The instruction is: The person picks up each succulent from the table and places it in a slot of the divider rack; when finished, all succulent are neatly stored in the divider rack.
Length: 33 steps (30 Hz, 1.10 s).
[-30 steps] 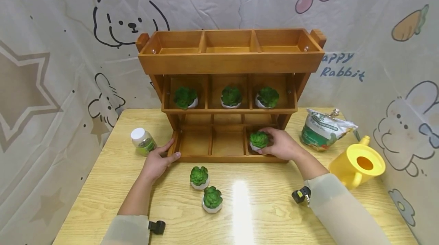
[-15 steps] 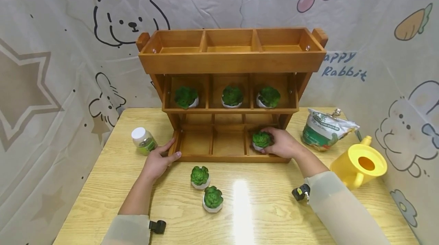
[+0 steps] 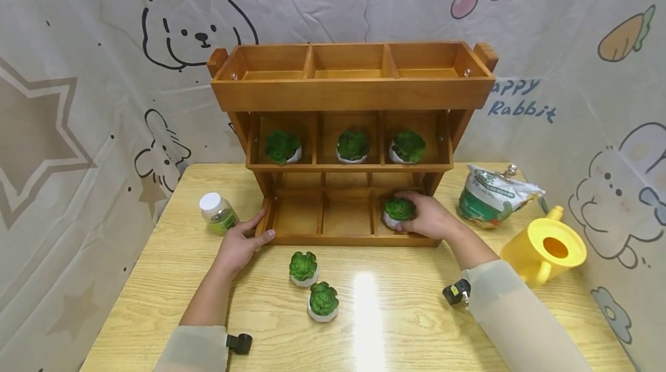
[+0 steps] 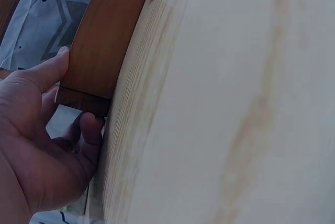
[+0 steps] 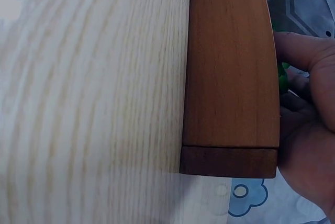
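Observation:
A wooden three-tier planter shelf (image 3: 354, 97) stands on the table. My right hand (image 3: 429, 217) grips a small potted succulent (image 3: 399, 210) with a white pot, inside the bottom tier's right compartment. In the right wrist view, the shelf's front board (image 5: 233, 72) hides most of that plant. My left hand (image 3: 240, 249) holds the bottom tier's left front corner. Thumb and curled fingers lie about that corner in the left wrist view, at the wooden end (image 4: 99, 46). Two more potted succulents stand on the table, one behind (image 3: 303, 268) and one nearer (image 3: 322, 301).
Several potted succulents, among them the middle one (image 3: 352, 146), sit in the middle tier. A white-lidded jar (image 3: 218, 214) stands left of the shelf. On the right are a clipped green-and-white bag (image 3: 491, 195) and a yellow watering can (image 3: 541, 250).
The succulent in my right hand has shifted slightly right within its compartment. My left hand stays at the shelf corner.

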Each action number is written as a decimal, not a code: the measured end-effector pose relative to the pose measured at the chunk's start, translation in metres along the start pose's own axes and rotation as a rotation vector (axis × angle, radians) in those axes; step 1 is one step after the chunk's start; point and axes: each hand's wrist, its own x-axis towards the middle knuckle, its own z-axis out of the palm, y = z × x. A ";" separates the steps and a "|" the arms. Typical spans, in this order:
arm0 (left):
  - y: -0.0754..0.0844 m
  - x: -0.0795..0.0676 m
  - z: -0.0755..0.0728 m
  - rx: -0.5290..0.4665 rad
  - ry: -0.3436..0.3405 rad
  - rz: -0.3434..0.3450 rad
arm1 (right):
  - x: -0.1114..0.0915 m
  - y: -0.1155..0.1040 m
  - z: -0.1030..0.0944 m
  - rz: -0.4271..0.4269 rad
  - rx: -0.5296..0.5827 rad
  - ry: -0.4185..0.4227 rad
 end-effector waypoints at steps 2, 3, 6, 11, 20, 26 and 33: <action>-0.001 0.000 0.000 0.004 0.002 0.004 | -0.001 -0.001 -0.001 0.000 0.012 0.007; -0.001 0.000 0.000 0.005 0.003 0.006 | -0.001 -0.001 -0.001 -0.001 0.020 0.010; -0.001 0.001 0.000 0.014 0.004 0.007 | -0.002 -0.002 -0.002 -0.006 0.047 0.017; 0.000 0.001 0.000 0.020 0.007 -0.007 | -0.004 -0.006 -0.006 -0.019 0.085 0.018; 0.000 0.000 0.000 0.023 0.005 -0.005 | -0.007 -0.015 -0.011 -0.040 0.151 0.029; 0.000 0.000 0.000 0.018 0.007 -0.002 | -0.010 -0.025 -0.012 -0.060 0.147 0.055; 0.000 0.000 0.000 0.010 0.007 -0.005 | -0.011 -0.037 -0.007 -0.104 0.189 0.053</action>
